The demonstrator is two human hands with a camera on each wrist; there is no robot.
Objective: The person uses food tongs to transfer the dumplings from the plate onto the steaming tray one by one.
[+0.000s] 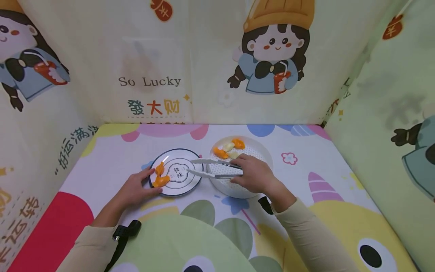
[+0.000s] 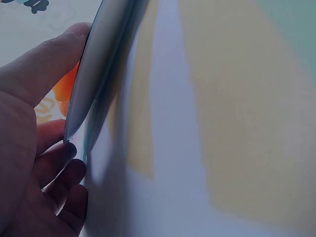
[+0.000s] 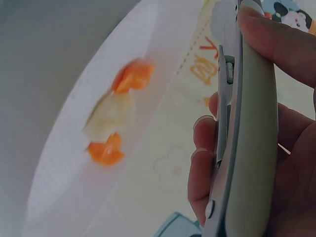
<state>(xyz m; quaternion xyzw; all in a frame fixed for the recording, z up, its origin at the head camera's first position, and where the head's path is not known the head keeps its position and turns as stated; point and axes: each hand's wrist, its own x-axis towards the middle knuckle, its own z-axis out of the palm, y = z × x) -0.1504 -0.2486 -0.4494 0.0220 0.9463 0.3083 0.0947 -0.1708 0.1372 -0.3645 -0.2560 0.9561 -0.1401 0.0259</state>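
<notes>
A white plate (image 1: 185, 184) with a dark blue rim and printed characters lies left of centre, bearing orange food pieces (image 1: 161, 181) on its left side. My left hand (image 1: 134, 190) holds that plate by its left edge; in the left wrist view the plate's rim (image 2: 98, 64) runs between thumb and fingers. My right hand (image 1: 255, 174) grips metal tongs (image 1: 219, 176) by their pale handle (image 3: 253, 143). The tongs' tips are spread over the plate's right half, with nothing between them. Beneath the tongs is a round white dotted dish (image 1: 259, 153) with orange (image 1: 238, 143) and pale pieces (image 1: 228, 146).
A patterned cloth (image 1: 289, 181) covers the table. Printed sheets (image 1: 210, 68) stand as walls at the back and both sides. A black strap (image 1: 127, 230) is on the left wrist.
</notes>
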